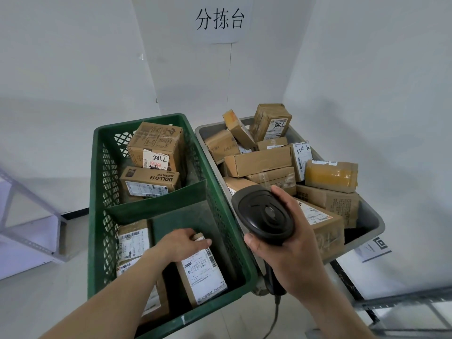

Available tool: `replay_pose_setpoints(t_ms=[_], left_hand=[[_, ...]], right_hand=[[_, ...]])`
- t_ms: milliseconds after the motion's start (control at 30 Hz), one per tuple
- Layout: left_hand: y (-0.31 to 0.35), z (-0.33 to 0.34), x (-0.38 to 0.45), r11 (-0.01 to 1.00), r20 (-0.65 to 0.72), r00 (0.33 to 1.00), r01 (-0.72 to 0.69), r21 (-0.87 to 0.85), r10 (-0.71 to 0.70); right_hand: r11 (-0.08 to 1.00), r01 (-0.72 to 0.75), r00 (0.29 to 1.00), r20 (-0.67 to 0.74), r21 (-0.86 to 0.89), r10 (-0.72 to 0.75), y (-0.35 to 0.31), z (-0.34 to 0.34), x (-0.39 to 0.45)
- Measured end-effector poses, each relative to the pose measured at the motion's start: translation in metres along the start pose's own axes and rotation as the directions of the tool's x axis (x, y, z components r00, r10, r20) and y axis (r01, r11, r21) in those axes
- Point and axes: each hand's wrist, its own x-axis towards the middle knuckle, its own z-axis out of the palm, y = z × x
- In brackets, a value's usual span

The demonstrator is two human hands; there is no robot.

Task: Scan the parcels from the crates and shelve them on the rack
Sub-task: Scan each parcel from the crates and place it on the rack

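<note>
From the head camera, two crates sit side by side against a white wall under a paper sign (220, 19) with three printed characters. The green crate (102, 196) on the left has lattice walls and a divider (156, 204) across its middle. Behind the divider lie two cardboard parcels: a box marked 7786 (156, 145) leaning on the far wall and, in front of it, a flatter box printed DOLL (149, 183). In the near half, a labelled parcel (133, 241) stands against the left wall with another partly hidden under the forearm, and a long parcel (201, 272) lies tilted on the floor of the crate, label up. The left hand (181, 243) reaches down into this half and grips the far end of the long parcel, fingers curled over its top edge and pressed together. The grey crate (371, 216) on the right is heaped above its rim with brown parcels, among them an upright box (271, 121) at the back, a long plain carton (259, 161) in the middle and a yellow-taped box (331, 176) on the right. The right hand (283, 248) holds a black scanner (264, 215) over the gap between the crates, fingers wrapped round its handle, thumb along the head's left side, cable hanging below. A metal rack (27, 231) shows at the left edge.
</note>
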Motion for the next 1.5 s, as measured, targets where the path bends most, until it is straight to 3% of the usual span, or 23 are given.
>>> replay_pose_setpoints(t_ms=[67, 233, 367, 567, 733, 967, 1167, 1367, 1500], left_hand=[[0.007, 0.001, 0.003, 0.99, -0.001, 1.0, -0.011, 0.142, 0.012], [0.013, -0.009, -0.001, 0.928, 0.232, 0.972, -0.127, 0.35, 0.045], [0.011, -0.012, -0.007, 0.858, 0.283, 0.952, -0.239, 0.455, 0.116], [0.004, -0.009, -0.006, 0.766, 0.258, 0.941, -0.331, 0.552, 0.221], [-0.001, -0.015, 0.001, 0.767, 0.06, 0.972, -0.215, 0.605, 0.225], [-0.019, -0.024, -0.004, 0.794, -0.034, 0.977, -0.149, 0.59, 0.208], [-0.034, -0.03, -0.005, 0.903, -0.307, 0.935, -0.031, 0.429, 0.178], [-0.044, -0.022, -0.004, 0.935, -0.308, 0.923, -0.12, 0.334, 0.229], [-0.049, -0.021, -0.006, 0.941, -0.22, 0.943, -0.183, 0.285, 0.25]], right_hand=[[1.0, -0.019, 1.0, 0.007, -0.002, 0.019, 0.002, 0.0, -0.001], [0.999, -0.048, 0.999, 0.002, -0.017, 0.048, 0.005, -0.004, -0.003], [0.998, -0.047, 0.999, -0.022, -0.031, 0.047, 0.007, -0.002, -0.004], [0.998, -0.055, 0.998, -0.043, -0.01, 0.054, 0.008, 0.003, -0.005], [0.998, -0.06, 0.997, -0.055, -0.007, 0.059, 0.007, 0.008, -0.004], [0.998, -0.061, 0.996, -0.06, -0.012, 0.061, 0.007, 0.013, -0.005], [0.997, -0.077, 0.996, -0.052, -0.013, 0.076, 0.004, 0.018, -0.005], [0.997, -0.076, 0.997, -0.03, -0.02, 0.076, 0.001, 0.023, -0.004], [0.996, -0.084, 0.996, -0.018, 0.0, 0.084, 0.001, 0.026, -0.006]])
